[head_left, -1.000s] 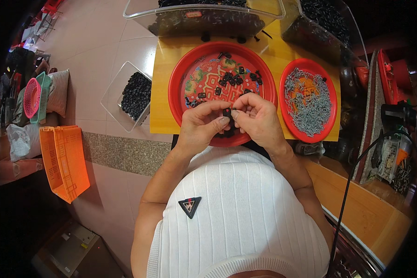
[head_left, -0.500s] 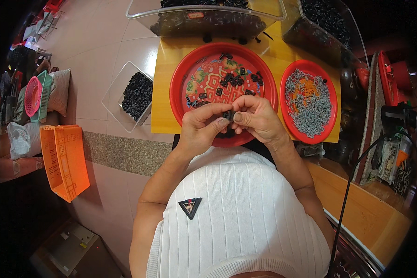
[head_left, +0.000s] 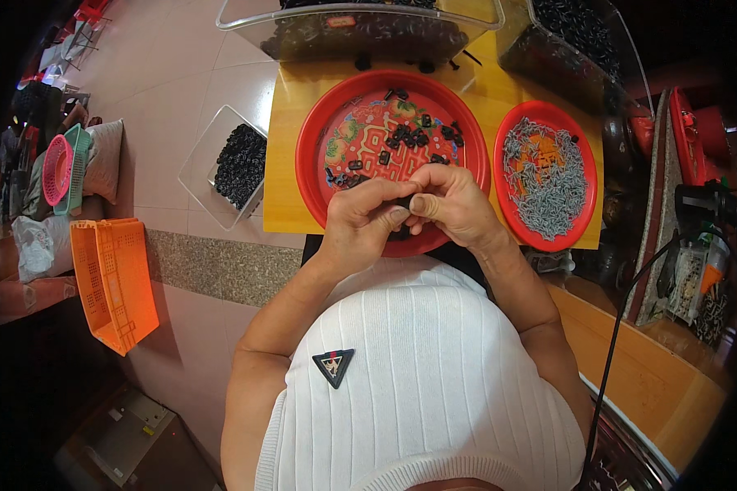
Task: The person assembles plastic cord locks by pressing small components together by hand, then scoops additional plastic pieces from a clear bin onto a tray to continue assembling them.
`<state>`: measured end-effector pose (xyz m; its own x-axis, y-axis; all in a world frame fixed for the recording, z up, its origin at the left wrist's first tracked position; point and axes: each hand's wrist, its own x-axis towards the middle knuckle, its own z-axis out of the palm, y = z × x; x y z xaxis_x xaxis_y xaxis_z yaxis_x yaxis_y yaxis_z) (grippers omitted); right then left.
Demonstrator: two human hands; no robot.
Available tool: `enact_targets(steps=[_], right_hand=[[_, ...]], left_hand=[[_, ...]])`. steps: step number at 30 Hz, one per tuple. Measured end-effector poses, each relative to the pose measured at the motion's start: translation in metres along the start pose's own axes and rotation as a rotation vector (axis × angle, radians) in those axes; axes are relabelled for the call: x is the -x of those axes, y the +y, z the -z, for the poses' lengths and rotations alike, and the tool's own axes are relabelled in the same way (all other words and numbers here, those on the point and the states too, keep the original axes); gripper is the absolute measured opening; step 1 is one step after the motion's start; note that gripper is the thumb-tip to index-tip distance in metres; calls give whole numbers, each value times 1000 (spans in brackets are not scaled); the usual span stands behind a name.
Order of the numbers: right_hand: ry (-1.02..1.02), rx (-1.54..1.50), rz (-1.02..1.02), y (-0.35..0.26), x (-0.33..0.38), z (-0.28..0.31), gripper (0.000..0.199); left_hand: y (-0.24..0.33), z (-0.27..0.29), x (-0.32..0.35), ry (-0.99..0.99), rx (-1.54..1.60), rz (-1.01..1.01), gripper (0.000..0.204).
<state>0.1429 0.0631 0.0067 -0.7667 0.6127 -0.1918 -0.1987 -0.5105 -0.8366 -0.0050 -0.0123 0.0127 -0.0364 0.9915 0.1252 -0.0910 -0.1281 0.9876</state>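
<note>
Over the near part of a round red tray (head_left: 309, 176), my left hand (head_left: 362, 219) and my right hand (head_left: 454, 206) meet fingertip to fingertip. Between them they pinch a small black part (head_left: 406, 201), mostly covered by thumbs and fingers, so its exact shape cannot be made out. Loose black plastic pieces (head_left: 408, 137) lie scattered on the tray's patterned bottom. To the right stands an oval red tray (head_left: 504, 192) holding many grey screws (head_left: 553, 200).
Clear bins of black parts stand at the table's far edge (head_left: 360, 37) and far right (head_left: 565, 65). Left of the yellow table (head_left: 285, 164), a clear box (head_left: 201, 168) holds more black pieces. An orange crate (head_left: 115, 282) stands on the floor. A black cable (head_left: 618, 327) hangs at right.
Both hands stay together at the black part, with only slight finger shifts that now cover more of it. The whole view has moved a little.
</note>
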Motion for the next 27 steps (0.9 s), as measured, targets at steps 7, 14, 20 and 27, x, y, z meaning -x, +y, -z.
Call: enact_targets(steps=[7, 14, 20, 27], right_hand=[[-61, -86, -10, -3, -3, 4, 17], [15, -99, -49, -6, 3, 1, 18], [90, 180, -14, -13, 4, -11, 12], [235, 234, 276, -85, -9, 15, 10]], left_hand=[[-7, 4, -1, 43, 254, 74, 27], [-11, 4, 3, 74, 277, 104, 28], [-9, 2, 3, 88, 169, 96, 29], [-8, 14, 9, 159, 72, 3, 32]])
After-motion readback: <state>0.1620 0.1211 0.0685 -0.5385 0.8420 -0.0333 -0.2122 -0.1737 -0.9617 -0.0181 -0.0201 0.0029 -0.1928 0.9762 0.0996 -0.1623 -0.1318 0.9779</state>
